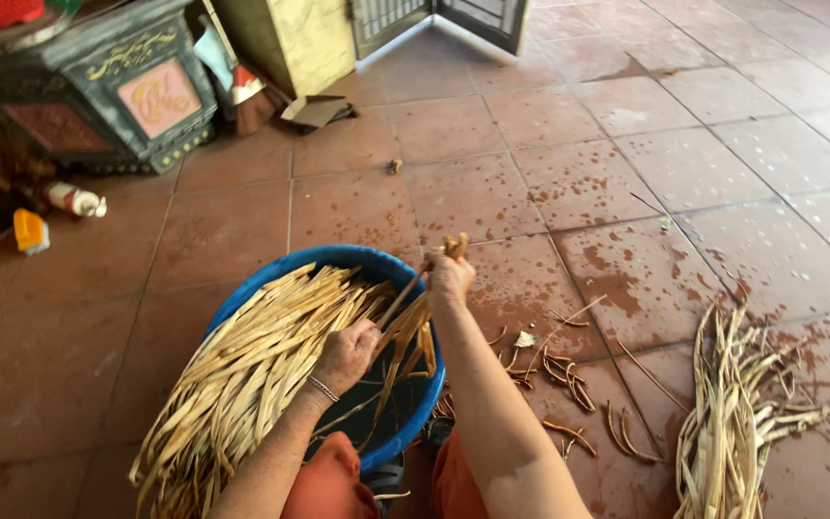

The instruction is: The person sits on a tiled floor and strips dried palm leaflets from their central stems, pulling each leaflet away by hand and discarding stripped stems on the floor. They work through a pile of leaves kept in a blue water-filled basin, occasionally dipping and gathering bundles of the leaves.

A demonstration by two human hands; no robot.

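Note:
A blue round basin (271,279) sits on the tiled floor between my knees, filled with long pale-yellow plant strips (261,356) that spill over its near left rim. My left hand (346,354), a thin bracelet at the wrist, rests in the basin and grips a bunch of these strips. My right hand (450,277) is raised over the basin's far right rim, closed on one strip (402,300) that runs down to the left hand, its end sticking up past the fingers.
A heap of damp strips (732,413) lies on the floor at right, with short brown scraps (559,370) between it and the basin. Wet patches spot the red tiles. A dark ornate cabinet (98,86), a small bottle (74,200) and a yellow object (31,231) stand at far left.

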